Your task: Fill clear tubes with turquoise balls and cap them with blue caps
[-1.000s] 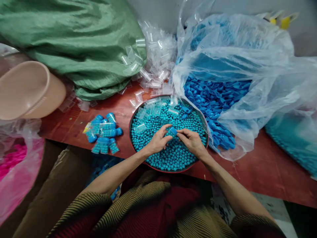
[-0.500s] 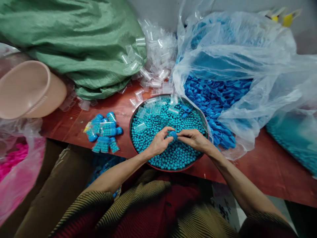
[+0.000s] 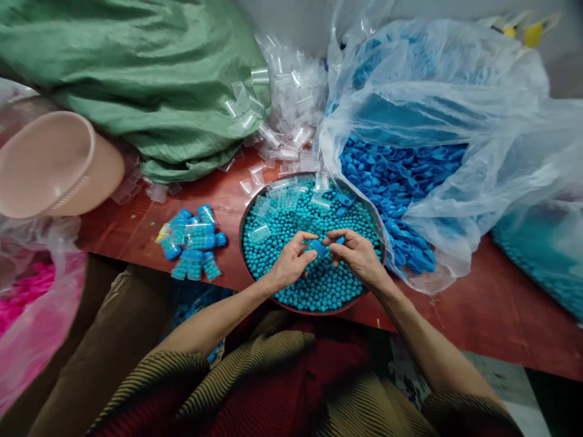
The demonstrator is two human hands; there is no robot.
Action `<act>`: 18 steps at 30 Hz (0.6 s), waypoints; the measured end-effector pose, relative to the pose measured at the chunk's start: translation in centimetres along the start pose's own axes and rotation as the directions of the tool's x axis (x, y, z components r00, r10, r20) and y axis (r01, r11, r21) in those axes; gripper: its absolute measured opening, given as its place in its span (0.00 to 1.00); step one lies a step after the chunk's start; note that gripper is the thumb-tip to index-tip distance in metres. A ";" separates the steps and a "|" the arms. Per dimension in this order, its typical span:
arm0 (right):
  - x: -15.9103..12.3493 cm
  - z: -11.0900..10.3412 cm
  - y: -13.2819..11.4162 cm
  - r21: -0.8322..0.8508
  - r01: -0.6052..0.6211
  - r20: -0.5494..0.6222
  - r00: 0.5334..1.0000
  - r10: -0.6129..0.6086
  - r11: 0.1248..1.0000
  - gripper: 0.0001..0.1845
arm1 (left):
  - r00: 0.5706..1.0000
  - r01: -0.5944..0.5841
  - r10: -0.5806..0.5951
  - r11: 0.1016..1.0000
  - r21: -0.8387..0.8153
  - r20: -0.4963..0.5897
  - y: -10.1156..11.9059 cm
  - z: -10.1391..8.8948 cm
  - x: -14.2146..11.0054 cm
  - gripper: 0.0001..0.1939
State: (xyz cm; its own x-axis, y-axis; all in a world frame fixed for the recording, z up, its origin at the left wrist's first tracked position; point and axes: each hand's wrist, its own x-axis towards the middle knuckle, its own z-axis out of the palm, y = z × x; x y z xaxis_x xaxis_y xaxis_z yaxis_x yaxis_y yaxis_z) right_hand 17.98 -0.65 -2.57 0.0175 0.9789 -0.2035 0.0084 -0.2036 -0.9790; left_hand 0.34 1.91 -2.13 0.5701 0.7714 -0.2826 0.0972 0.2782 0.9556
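A round, dark-rimmed tray (image 3: 243, 255) of turquoise beads (image 3: 314, 291) lies under both hands. Between thumb and forefinger, my left hand (image 3: 291, 262) grips a rounded blue plastic cap (image 3: 317, 247); whether a clear tube is attached to it cannot be made out. Just to the right, my right hand (image 3: 359, 258) is apart from it, thumb and forefinger closed round a small blue plastic piece (image 3: 339, 241) that is mostly hidden. Clear plastic tubes (image 3: 259, 232) lie on the beads toward the far side, with a few loose blue pieces (image 3: 344, 199) near them.
Left of the tray sits a pile of bead-filled tubes with blue caps (image 3: 194, 243). A beige tub (image 3: 104, 176) and a green sack (image 3: 191, 91) stand behind. To the right, a clear bag (image 3: 478, 115) spills blue plastic parts (image 3: 405, 182). Another bag (image 3: 537, 255) holds turquoise beads.
My right hand has drawn back slightly from the cap in my left hand, and its fingers have turned, with a blue piece now showing in them. My left hand stays nearly in place.
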 end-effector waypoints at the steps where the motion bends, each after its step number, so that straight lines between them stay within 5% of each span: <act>1: -0.1 0.0 -0.2 -0.097 0.041 0.020 0.999 -0.039 0.994 0.21 | 1.000 -0.029 0.029 0.998 0.053 -0.009 0.1 0.0 -0.1 0.17; 6: -0.7 0.9 -1.0 -0.604 0.210 0.186 0.975 -0.120 0.769 0.37 | 0.985 -0.138 0.157 0.967 0.213 -0.076 0.6 0.6 -0.4 0.15; 11: -1.3 2.5 -0.5 -0.762 0.335 0.253 0.942 -0.222 0.554 0.60 | 0.985 -0.083 0.100 0.989 0.121 -0.141 0.3 1.0 -0.4 0.22; 18: -1.8 3.5 0.8 -0.781 0.389 0.193 0.894 -0.405 0.488 0.51 | 0.989 -0.105 0.101 0.994 -0.027 -0.112 0.4 0.9 -0.1 0.21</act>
State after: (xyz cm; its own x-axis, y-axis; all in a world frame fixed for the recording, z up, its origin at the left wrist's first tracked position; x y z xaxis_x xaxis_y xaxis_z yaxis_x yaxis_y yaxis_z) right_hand 14.41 -2.52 -3.01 -0.1803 0.9605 0.2121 0.7918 0.2696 -0.5480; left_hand 1.03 1.41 -1.65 0.4824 0.8546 -0.1921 0.0145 0.2115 0.9773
